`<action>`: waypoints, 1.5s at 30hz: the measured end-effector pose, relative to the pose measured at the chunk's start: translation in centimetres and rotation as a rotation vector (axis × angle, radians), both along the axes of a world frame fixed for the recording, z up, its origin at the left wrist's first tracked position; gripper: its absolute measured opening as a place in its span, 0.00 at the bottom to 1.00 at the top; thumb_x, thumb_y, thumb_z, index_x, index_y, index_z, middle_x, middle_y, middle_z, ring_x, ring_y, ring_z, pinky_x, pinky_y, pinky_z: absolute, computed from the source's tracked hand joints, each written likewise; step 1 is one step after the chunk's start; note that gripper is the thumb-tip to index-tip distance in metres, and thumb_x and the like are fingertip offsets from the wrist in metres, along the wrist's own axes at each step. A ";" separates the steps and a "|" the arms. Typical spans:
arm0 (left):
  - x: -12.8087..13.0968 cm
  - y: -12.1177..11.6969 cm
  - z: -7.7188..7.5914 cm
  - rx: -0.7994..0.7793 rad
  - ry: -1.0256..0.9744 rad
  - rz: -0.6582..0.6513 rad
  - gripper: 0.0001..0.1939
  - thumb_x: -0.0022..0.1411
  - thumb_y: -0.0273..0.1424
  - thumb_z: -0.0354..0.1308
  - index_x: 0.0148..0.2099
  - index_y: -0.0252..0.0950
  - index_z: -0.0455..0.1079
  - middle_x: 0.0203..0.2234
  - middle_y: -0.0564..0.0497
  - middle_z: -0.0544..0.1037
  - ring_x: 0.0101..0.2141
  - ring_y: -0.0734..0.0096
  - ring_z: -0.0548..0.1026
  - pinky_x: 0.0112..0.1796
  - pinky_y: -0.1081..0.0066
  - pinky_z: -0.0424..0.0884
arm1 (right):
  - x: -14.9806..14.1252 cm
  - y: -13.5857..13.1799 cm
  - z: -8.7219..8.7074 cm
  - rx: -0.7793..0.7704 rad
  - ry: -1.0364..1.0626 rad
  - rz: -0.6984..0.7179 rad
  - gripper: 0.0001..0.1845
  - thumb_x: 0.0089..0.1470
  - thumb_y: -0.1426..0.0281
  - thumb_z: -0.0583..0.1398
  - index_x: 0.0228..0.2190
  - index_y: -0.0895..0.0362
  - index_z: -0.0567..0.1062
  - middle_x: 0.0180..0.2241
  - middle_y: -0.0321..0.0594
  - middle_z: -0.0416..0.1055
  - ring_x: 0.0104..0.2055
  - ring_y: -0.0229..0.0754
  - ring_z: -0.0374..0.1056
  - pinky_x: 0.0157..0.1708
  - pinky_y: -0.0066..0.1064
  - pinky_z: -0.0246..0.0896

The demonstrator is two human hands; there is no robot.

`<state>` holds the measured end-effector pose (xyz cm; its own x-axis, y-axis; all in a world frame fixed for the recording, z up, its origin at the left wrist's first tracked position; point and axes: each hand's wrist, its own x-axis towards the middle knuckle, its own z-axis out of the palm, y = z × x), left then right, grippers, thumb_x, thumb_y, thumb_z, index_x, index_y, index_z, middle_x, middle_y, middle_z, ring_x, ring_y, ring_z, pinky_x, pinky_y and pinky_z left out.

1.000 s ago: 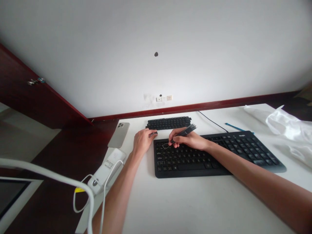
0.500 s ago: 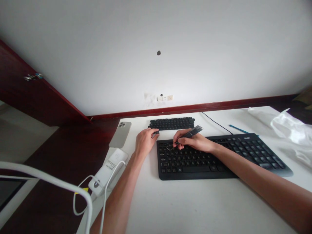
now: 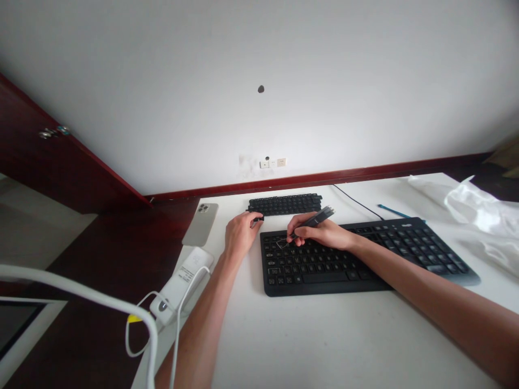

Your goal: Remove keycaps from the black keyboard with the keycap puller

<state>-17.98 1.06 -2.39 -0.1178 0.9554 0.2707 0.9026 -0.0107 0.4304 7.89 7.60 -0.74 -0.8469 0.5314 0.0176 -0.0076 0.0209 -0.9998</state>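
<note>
The right hand (image 3: pixel 314 231) grips a black keycap puller (image 3: pixel 314 220) with wire loops, its looped end over the upper-left keys of the black keyboard (image 3: pixel 324 267), which lies across the middle and right of the tabletop (image 3: pixel 275 335). The left hand (image 3: pixel 240 233) pinches a small black keycap (image 3: pixel 257 220) between thumb and fingers, just off the keyboard's upper-left corner. Beyond, near the tabletop's far edge, a block of black keycaps (image 3: pixel 284 205) sits in rows. Near the left edge lie a phone (image 3: pixel 201 224) and a white power strip (image 3: pixel 182 283); toward the far right corner, a blue stick (image 3: pixel 393 210) and clear plastic wrap (image 3: pixel 472 202).
</note>
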 end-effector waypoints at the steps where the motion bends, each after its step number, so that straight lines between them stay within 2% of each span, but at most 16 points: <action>1: 0.0 0.0 0.0 -0.002 0.003 0.003 0.09 0.67 0.32 0.67 0.49 0.46 0.83 0.31 0.55 0.80 0.32 0.70 0.76 0.37 0.70 0.67 | 0.0 0.0 0.0 0.001 -0.003 -0.001 0.12 0.65 0.63 0.65 0.40 0.59 0.82 0.40 0.46 0.82 0.35 0.39 0.75 0.36 0.30 0.71; 7: 0.0 0.0 0.2 -0.076 0.020 0.018 0.11 0.66 0.36 0.69 0.50 0.47 0.82 0.28 0.57 0.78 0.30 0.69 0.76 0.35 0.70 0.64 | 0.1 0.0 0.2 -0.002 -0.012 0.002 0.13 0.65 0.61 0.65 0.40 0.60 0.82 0.40 0.46 0.82 0.35 0.40 0.76 0.37 0.31 0.72; 14: 0.0 0.1 0.5 -0.099 0.033 0.024 0.06 0.67 0.34 0.66 0.46 0.47 0.81 0.26 0.57 0.78 0.29 0.69 0.75 0.32 0.70 0.60 | 0.0 0.0 0.0 -0.021 -0.011 -0.002 0.14 0.64 0.61 0.66 0.40 0.60 0.82 0.40 0.47 0.82 0.35 0.39 0.76 0.36 0.30 0.72; 20: 0.1 0.0 0.4 -0.081 0.001 -0.029 0.04 0.69 0.34 0.64 0.44 0.46 0.81 0.25 0.57 0.78 0.27 0.70 0.74 0.32 0.70 0.60 | 0.0 0.0 0.1 -0.011 -0.006 0.006 0.13 0.64 0.62 0.65 0.40 0.60 0.82 0.40 0.46 0.82 0.35 0.39 0.76 0.36 0.29 0.72; 33: 0.3 -0.2 0.8 -0.076 0.001 -0.003 0.08 0.69 0.36 0.64 0.49 0.48 0.83 0.28 0.55 0.80 0.30 0.69 0.76 0.35 0.70 0.66 | 0.0 0.0 0.2 -0.002 0.001 0.010 0.13 0.64 0.61 0.65 0.41 0.60 0.82 0.40 0.46 0.82 0.35 0.40 0.76 0.37 0.31 0.74; 39: 0.1 -0.1 0.4 -0.075 0.021 -0.015 0.06 0.68 0.34 0.66 0.45 0.48 0.83 0.28 0.56 0.80 0.30 0.69 0.76 0.35 0.70 0.65 | 0.0 0.0 0.0 -0.020 0.006 0.010 0.14 0.64 0.60 0.66 0.41 0.60 0.81 0.40 0.46 0.82 0.35 0.40 0.76 0.36 0.30 0.73; 45: -0.1 0.2 0.1 -0.062 0.018 0.007 0.07 0.68 0.34 0.65 0.47 0.48 0.82 0.26 0.56 0.78 0.29 0.69 0.75 0.34 0.70 0.63 | -0.1 0.0 0.0 -0.029 0.007 0.004 0.15 0.63 0.59 0.67 0.41 0.60 0.81 0.40 0.47 0.83 0.34 0.39 0.76 0.36 0.31 0.73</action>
<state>-18.06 1.24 -2.28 -0.1202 0.9696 0.2129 0.9103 0.0221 0.4134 7.82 7.59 -0.75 -0.8487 0.5288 0.0079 -0.0145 -0.0083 -0.9999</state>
